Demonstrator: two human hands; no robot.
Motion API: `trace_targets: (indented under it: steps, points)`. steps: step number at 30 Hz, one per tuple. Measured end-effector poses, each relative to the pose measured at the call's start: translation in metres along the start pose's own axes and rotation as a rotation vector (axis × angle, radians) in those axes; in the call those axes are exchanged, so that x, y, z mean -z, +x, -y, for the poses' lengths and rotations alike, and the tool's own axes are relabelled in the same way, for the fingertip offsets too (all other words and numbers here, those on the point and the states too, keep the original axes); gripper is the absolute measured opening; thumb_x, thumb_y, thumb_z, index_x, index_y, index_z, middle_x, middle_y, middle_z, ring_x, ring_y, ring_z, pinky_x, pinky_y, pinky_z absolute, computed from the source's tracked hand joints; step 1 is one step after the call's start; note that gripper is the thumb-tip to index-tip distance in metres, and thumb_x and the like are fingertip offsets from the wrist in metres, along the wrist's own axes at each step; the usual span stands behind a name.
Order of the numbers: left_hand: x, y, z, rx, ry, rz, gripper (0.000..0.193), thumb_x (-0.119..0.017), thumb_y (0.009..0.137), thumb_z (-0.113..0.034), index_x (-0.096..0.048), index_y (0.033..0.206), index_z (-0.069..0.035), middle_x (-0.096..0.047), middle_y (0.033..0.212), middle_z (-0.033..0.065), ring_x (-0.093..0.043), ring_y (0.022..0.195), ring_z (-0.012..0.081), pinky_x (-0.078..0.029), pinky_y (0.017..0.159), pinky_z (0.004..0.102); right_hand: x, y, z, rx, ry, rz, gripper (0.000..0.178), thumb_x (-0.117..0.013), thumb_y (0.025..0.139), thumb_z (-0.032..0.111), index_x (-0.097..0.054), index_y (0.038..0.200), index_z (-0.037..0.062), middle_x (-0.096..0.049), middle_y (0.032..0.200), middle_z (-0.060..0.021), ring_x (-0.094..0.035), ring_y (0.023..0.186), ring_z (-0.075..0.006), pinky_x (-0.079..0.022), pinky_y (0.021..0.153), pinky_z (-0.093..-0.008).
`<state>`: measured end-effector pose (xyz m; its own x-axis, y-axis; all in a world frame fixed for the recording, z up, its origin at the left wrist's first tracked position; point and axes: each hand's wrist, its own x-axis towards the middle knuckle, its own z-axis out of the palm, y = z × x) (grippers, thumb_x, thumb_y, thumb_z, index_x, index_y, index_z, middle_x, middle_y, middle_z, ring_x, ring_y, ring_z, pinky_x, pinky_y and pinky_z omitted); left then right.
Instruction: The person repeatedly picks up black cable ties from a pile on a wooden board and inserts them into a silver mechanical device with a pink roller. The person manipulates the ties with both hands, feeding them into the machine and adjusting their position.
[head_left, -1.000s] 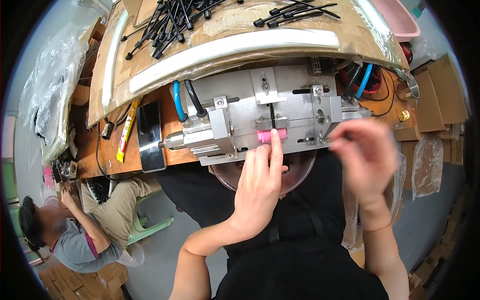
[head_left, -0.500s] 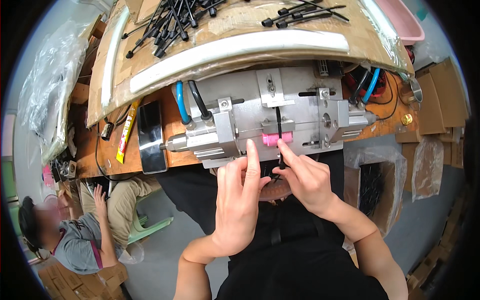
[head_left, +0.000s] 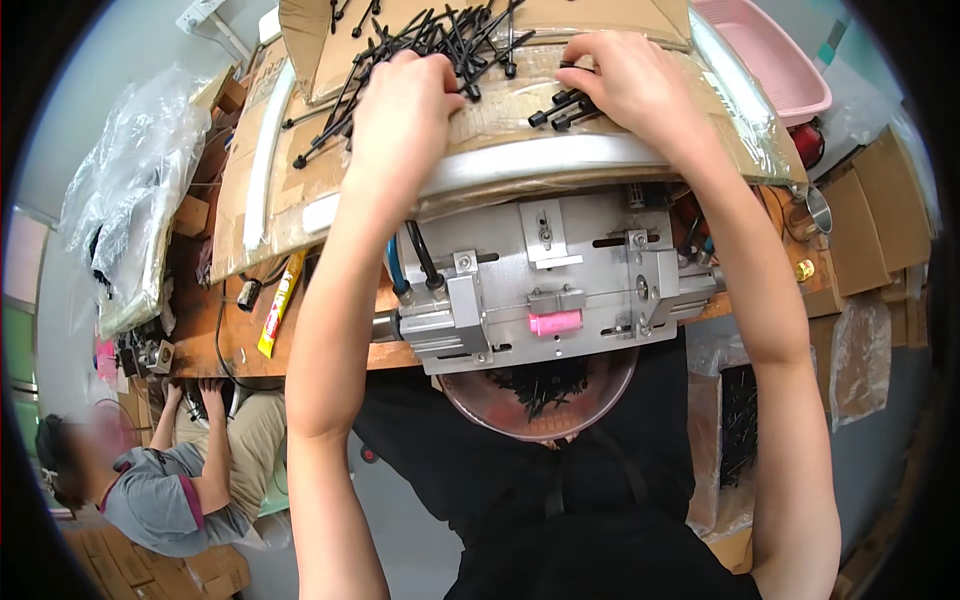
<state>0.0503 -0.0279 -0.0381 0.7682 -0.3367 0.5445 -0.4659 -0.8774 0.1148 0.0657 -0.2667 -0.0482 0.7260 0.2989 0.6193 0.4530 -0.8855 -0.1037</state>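
Note:
A pile of thin black rods with thick capped ends [head_left: 450,40] lies on the taped cardboard. My left hand [head_left: 405,110] reaches over the pile's near side, its fingers curled down among the rods; what they grip is hidden. To the right, my right hand [head_left: 645,90] pinches the end of a black rod between thumb and forefinger, above a smaller group of rods [head_left: 565,112]. Below the cardboard sits a metal clamping fixture [head_left: 500,240] with a pink cylindrical piece [head_left: 556,323] at its front middle; no rod lies across it.
A pink translucent bowl [head_left: 470,405] holding black rods sits under the fixture's front edge. A white padded strip [head_left: 540,158] edges the cardboard. A yellow packet [head_left: 281,305] lies on the wooden table, left. Another person [head_left: 165,490] sits at lower left. A pink basin [head_left: 775,60] stands back right.
Both hands have left the fixture and moved up to the cardboard, the left to the big pile, the right to the small group. The rod on the pink piece is gone from there.

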Motion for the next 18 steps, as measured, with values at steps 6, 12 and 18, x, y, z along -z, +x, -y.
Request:
trace_targets:
  steps: [6, 12, 18]
  points:
    - [0.007, -0.024, -0.023, 0.097, -0.178, 0.008, 0.011, -0.069, 0.085, -0.007, -0.068, 0.093, 0.0, -0.07, 0.08, 0.0128, -0.066, 0.07, 0.0249, -0.052, 0.067, 0.0325, 0.013, -0.001, -0.029, 0.028, 0.352, 0.203, 0.019, -0.072, 0.085, 0.013, -0.07, 0.099, 0.0007, -0.061, 0.072, -0.0052, -0.051, 0.064, -0.0157, -0.043, 0.062, -0.0321]
    - [0.024, -0.05, -0.033, 0.201, -0.443, -0.171, 0.01, -0.068, 0.088, -0.007, -0.069, 0.095, 0.0, -0.067, 0.079, 0.0099, -0.064, 0.072, 0.0169, -0.051, 0.068, 0.0295, 0.008, 0.007, -0.035, 0.097, 0.667, 0.114, 0.021, -0.069, 0.092, 0.02, -0.074, 0.107, 0.0059, -0.069, 0.086, -0.0026, -0.062, 0.08, -0.0076, -0.045, 0.061, -0.0229]
    - [0.028, -0.074, -0.034, 0.247, -0.539, -0.354, 0.01, -0.072, 0.085, -0.005, -0.068, 0.092, 0.001, -0.066, 0.082, 0.0092, -0.063, 0.071, 0.016, -0.05, 0.069, 0.0281, 0.058, 0.038, -0.001, -0.17, 1.078, 0.111, 0.024, -0.065, 0.096, 0.019, -0.066, 0.109, -0.0009, -0.069, 0.076, -0.0055, -0.064, 0.07, -0.0077, -0.047, 0.053, -0.0186]
